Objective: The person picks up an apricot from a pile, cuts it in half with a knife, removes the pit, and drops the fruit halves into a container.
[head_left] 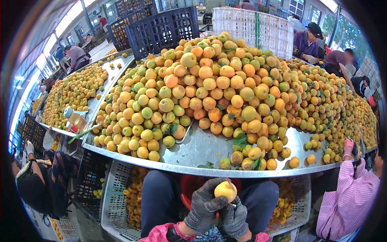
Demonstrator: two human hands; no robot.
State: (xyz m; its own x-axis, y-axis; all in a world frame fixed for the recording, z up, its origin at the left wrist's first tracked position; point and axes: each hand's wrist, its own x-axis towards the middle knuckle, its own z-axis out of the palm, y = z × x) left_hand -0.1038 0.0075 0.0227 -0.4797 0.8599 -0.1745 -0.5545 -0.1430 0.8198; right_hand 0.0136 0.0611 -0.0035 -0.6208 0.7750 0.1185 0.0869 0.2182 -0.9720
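Both hands wear dark grey knit gloves and are close together above the lap, below the metal table's edge. My left hand [203,203] is closed on a yellow fruit [225,191], which it holds up between thumb and fingers. My right hand [235,218] is just below and right of the fruit, its fingers closed around a small thing with a thin pale tip near the fruit's underside; what it is I cannot make out. A large heap of yellow-orange fruit [209,84] lies on the metal table [189,151] in front.
A white crate [115,209] holding cut fruit stands below the table, left of my legs; another crate [302,201] is on the right. A red container [187,189] sits between my knees. Co-workers sit at far left and right. Dark and white crates stand behind the heap.
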